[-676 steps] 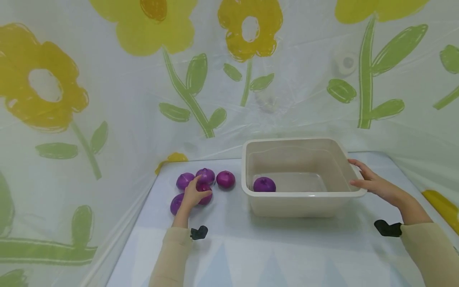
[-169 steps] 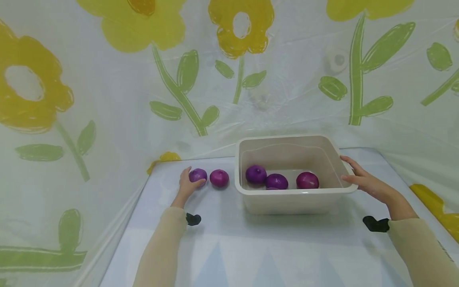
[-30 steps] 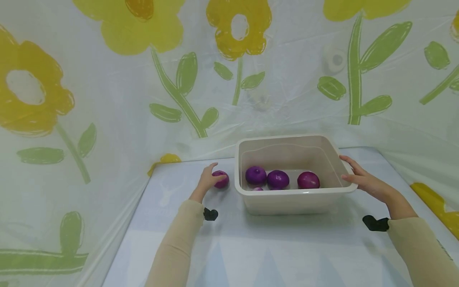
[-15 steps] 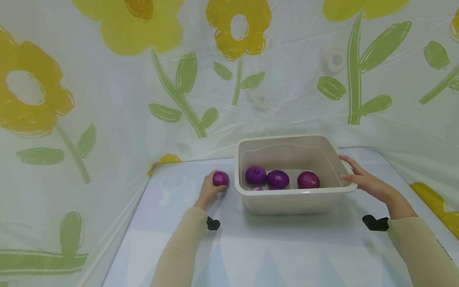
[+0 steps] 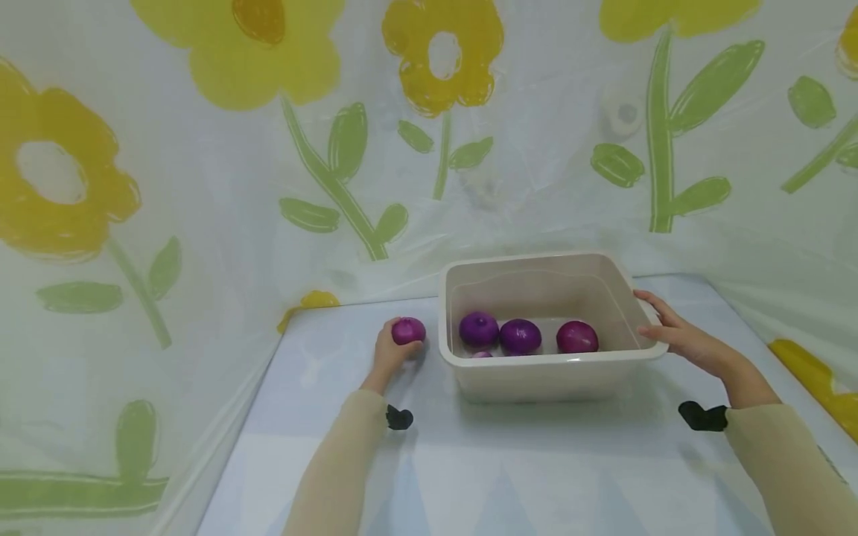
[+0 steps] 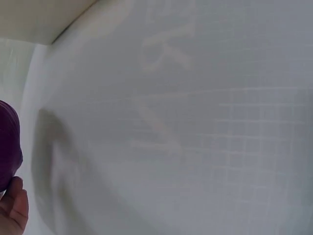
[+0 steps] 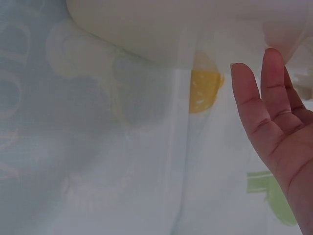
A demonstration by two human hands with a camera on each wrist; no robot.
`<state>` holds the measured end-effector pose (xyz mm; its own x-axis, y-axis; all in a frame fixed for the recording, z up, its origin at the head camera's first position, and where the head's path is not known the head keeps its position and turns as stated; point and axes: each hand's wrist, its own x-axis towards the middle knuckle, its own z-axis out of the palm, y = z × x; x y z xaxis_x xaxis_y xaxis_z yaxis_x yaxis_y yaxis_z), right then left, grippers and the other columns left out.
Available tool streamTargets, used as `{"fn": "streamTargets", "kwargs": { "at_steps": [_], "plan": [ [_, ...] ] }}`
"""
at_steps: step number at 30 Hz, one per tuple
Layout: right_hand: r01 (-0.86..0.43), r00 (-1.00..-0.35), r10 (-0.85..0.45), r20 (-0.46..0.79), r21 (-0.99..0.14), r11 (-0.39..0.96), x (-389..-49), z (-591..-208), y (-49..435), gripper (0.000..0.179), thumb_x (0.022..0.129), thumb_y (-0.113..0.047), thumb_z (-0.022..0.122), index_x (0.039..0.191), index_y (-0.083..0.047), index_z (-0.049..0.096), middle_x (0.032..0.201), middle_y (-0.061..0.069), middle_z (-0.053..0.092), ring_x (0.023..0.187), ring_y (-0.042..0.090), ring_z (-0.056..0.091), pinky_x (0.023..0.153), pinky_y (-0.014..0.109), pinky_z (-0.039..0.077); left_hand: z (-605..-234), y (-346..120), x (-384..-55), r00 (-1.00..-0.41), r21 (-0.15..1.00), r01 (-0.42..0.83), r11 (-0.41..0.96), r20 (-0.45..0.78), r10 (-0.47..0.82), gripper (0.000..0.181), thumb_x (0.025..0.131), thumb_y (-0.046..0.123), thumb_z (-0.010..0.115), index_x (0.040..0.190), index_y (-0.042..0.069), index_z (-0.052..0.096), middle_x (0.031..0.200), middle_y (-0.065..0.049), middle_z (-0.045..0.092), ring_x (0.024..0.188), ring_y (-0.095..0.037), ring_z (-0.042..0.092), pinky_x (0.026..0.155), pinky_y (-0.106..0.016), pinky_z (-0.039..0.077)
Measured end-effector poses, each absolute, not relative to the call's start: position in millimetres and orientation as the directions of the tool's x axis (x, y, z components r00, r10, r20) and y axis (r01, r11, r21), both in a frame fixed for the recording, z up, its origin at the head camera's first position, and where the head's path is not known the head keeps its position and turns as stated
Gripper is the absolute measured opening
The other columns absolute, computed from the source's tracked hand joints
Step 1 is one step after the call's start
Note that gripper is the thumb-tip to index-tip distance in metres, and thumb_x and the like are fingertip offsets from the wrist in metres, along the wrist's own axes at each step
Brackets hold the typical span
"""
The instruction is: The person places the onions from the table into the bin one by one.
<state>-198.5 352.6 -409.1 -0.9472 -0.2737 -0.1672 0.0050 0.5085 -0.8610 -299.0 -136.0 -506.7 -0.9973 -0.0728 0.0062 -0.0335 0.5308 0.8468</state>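
Observation:
My left hand (image 5: 390, 353) grips a purple onion (image 5: 409, 330) to the left of the cream plastic tub (image 5: 546, 378). In the left wrist view the onion (image 6: 7, 144) and fingertips (image 6: 18, 210) show at the left edge, their shadow apart from them on the tabletop. Several purple onions lie in the tub, among them a dark one (image 5: 479, 329), another beside it (image 5: 520, 337) and a redder one (image 5: 577, 337). One more is mostly hidden behind the front rim. My right hand (image 5: 693, 344) rests on the tub's right end, its fingers nearly straight in the right wrist view.
A pale blue-white cloth (image 5: 469, 461) covers the table. Behind and on both sides hangs a white curtain (image 5: 536, 186) with yellow flowers, close to the tub's back edge.
Onions went from the left of the table into the tub over the earlier frames. My left hand has since closed round the last one there and shifted it slightly. The right hand stayed put.

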Motion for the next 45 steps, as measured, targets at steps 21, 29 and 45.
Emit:
{"fn": "streamTargets", "kwargs": {
  "at_steps": [21, 29, 45],
  "plan": [
    [0.015, -0.948, -0.268, -0.171, -0.867, 0.498, -200, -411, 354, 0.076, 0.092, -0.035, 0.045, 0.144, -0.037, -0.011, 0.151, 0.019, -0.014, 0.129, 0.051, 0.003, 0.090, 0.075, 0.022, -381, -101, -307, -0.984, 0.908, 0.171, 0.382, 0.180, 0.011, 0.071, 0.074, 0.039, 0.073, 0.134, 0.019, 0.040, 0.130, -0.015, 0.049, 0.106, -0.028, 0.052, 0.087, -0.043, 0.047],
    [0.023, -0.949, -0.262, -0.178, -0.864, 0.502, -199, -412, 353, 0.078, 0.091, -0.037, 0.046, 0.144, -0.038, -0.012, 0.151, 0.018, -0.015, 0.129, 0.052, 0.002, 0.089, 0.075, 0.021, -349, -70, -301, -0.970, 0.882, 0.237, 0.406, 0.190, 0.154, 0.071, 0.075, 0.036, 0.073, 0.135, 0.019, 0.039, 0.129, -0.012, 0.049, 0.104, -0.024, 0.053, 0.084, -0.039, 0.050],
    [0.012, -0.942, -0.288, -0.174, -0.872, 0.490, -198, -408, 353, 0.074, 0.093, -0.034, 0.043, 0.145, -0.035, -0.011, 0.149, 0.023, -0.010, 0.127, 0.051, 0.008, 0.087, 0.073, 0.027, -345, -68, -293, -0.940, 0.826, 0.287, 0.485, 0.148, 0.306, 0.068, 0.083, 0.037, 0.064, 0.140, 0.015, 0.034, 0.141, -0.009, 0.040, 0.120, -0.028, 0.043, 0.091, -0.045, 0.045]
  ]
}}
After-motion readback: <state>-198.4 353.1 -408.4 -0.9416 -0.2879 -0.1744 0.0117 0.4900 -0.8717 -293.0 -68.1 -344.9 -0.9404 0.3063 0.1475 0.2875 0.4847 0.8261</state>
